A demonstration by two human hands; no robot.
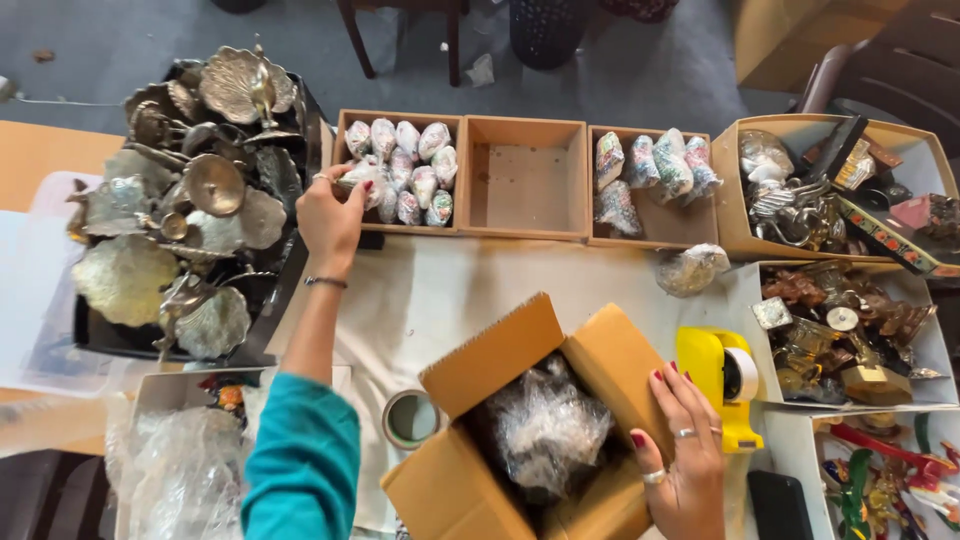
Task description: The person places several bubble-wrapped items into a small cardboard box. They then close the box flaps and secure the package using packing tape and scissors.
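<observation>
At nine o'clock a black tray (100,340) holds a heap of brass dishes (190,200), leaf- and shell-shaped, tarnished gold. Just right of it, at eleven o'clock, the left hand (330,215) reaches into the first of three wooden boxes (400,170), its fingers closed around a small wrapped bundle (362,175), white with speckled colour, like the others packed in rows beside it. A bracelet sits on the wrist and a teal sleeve (300,460) covers the forearm. The middle box (527,180) shows its bare floor; the third (655,185) holds four bigger bundles. At six o'clock stands an open carton (510,420) with a bubble-wrapped lump (545,425) inside and a tape roll (410,417) just left of it. The right hand (685,450), at five o'clock, lies flat with fingers spread on the carton's right flap, gripping nothing. A yellow tape dispenser (720,385) is just beside it. At three o'clock, white boxes (850,330) hold metal figurines. A white cloth (430,290) covers the table; grey floor lies beyond.
</observation>
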